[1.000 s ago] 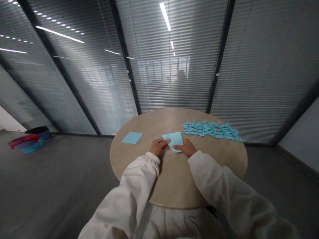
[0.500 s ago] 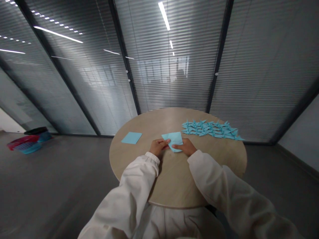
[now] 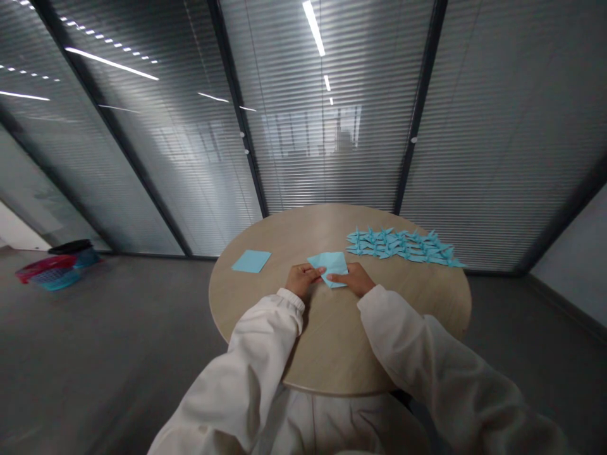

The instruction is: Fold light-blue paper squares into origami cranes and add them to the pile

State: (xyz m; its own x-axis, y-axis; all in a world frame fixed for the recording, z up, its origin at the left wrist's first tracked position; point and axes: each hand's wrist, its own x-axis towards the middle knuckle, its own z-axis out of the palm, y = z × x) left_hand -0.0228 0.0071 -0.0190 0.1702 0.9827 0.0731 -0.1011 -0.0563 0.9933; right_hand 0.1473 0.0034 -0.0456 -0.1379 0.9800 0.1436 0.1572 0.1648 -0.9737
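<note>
Between my two hands is a partly folded sheet of light-blue origami paper (image 3: 334,260), held just above the table. My left hand (image 3: 302,279) pinches its left edge, thumb on top. On the right side, my right hand (image 3: 355,279) grips the same paper with the thumb lying across its face. To the left, a flat stack or sheet of blue paper squares (image 3: 251,261) lies on the table. Folded blue paper cranes (image 3: 401,245), several of them in rows, rest to the right beyond my right hand. Fingers beneath the paper are hidden.
The round wooden table (image 3: 341,354) stands before a glass partition with blinds (image 3: 327,170). On the floor at far left are a blue basket with a red rim or lining (image 3: 52,273) and a dark-topped bin (image 3: 78,251).
Hardly anything differs: both hands keep their hold on the paper, with only a very slight shift of the fingers. The camera view has moved a little.
</note>
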